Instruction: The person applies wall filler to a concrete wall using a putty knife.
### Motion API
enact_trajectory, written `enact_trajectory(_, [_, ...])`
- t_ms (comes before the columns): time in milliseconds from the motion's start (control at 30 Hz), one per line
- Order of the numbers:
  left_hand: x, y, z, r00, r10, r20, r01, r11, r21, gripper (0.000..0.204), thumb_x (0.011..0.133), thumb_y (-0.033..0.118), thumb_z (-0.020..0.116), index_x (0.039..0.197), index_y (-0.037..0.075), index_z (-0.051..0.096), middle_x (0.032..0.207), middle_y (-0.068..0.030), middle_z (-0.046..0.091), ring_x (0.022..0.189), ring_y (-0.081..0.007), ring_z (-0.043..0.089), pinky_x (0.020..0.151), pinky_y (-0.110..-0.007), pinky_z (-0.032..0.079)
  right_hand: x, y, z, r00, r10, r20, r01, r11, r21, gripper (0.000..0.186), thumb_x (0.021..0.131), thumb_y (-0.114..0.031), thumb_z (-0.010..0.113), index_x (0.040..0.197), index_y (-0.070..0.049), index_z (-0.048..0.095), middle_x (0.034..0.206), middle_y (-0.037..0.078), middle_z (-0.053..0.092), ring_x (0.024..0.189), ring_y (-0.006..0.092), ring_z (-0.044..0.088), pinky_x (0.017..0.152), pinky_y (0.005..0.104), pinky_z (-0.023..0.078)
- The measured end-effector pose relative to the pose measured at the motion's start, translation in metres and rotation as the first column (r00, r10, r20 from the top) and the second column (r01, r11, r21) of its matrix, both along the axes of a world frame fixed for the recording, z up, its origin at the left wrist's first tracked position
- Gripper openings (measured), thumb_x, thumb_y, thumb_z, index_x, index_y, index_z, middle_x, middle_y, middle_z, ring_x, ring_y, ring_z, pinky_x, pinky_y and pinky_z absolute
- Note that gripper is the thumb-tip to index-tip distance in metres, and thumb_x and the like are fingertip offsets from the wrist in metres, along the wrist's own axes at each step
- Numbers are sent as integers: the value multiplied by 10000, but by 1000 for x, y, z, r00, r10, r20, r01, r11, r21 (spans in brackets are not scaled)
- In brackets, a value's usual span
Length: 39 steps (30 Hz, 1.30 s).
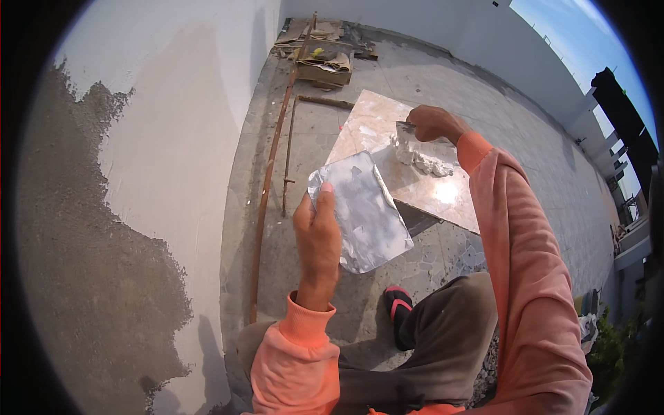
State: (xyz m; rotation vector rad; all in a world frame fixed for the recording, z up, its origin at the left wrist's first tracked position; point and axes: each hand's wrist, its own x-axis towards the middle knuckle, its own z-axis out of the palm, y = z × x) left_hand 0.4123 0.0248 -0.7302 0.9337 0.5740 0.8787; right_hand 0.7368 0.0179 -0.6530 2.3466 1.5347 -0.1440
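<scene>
The right hand (pixel 434 123) reaches over the pale tabletop (pixel 366 117), while the left hand (pixel 318 238), clamped on a silvery plate (pixel 363 214), is by the tabletop's near-left edge. Atop the tabletop, white plaster (pixel 423 163) lies heaped against the scraper (pixel 423 146) gripped in the right hand. Scooping appears underway; the next move likely calls for a level scraper.

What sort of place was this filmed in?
Likely an outdoor building site: a partly coated wall, a slab bearing a heap of white paste, and open sky above.
</scene>
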Motion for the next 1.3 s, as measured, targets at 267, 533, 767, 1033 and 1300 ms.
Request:
enact_trajectory(267, [7, 3, -3, 999, 19, 35, -18, 1000, -21, 365, 1044, 255, 482, 1128, -64, 638, 1000, -61, 666, 888, -119, 570, 800, -286, 465, -6, -7, 4, 1000, -23, 16, 24, 999, -34, 284, 689, -45, 607, 941, 18, 722, 978, 244, 700, 901, 388, 684, 772, 473, 528])
enact_trajectory(533, [5, 6, 2, 999, 39, 18, -39, 999, -7, 366, 1040, 261, 485, 1113, -63, 639, 969, -47, 654, 869, -113, 554, 809, -282, 455, -14, -41, -6, 993, 43, 110, -44, 999, 5, 247, 672, -12, 635, 910, 16, 697, 925, 208, 692, 902, 395, 670, 763, 475, 536])
enact_trajectory(767, [5, 7, -4, 999, 10, 31, -9, 1000, -12, 363, 1040, 259, 481, 1116, -60, 638, 976, -44, 650, 867, -116, 553, 803, -282, 454, -33, -72, -13, 993, 108, 45, -108, 994, -6, 230, 711, -11, 622, 918, 31, 711, 877, 236, 692, 866, 393, 677, 757, 464, 533])
enact_trajectory(1033, [21, 7, -23, 1000, -19, 19, 21, 990, -140, 360, 1035, 251, 479, 1139, -55, 636, 1028, -82, 668, 902, -142, 601, 818, -301, 484, -27, -112, 30, 839, -177, -515, 370, 879, 300, 226, 897, -119, 562, 1026, 41, 657, 790, 103, 670, 742, 177, 619, 672, 364, 489])
enact_trajectory(1300, [38, 4, -28, 932, -241, 272, 334, 861, -383, 408, 1018, 229, 460, 1229, -104, 562, 1100, -177, 673, 958, -271, 699, 823, -382, 577, -159, -153, 39, 869, 466, -164, -154, 571, 807, 437, 890, 109, 540, 1296, -41, 593, 1227, 127, 661, 1095, 272, 650, 951, 371, 502])
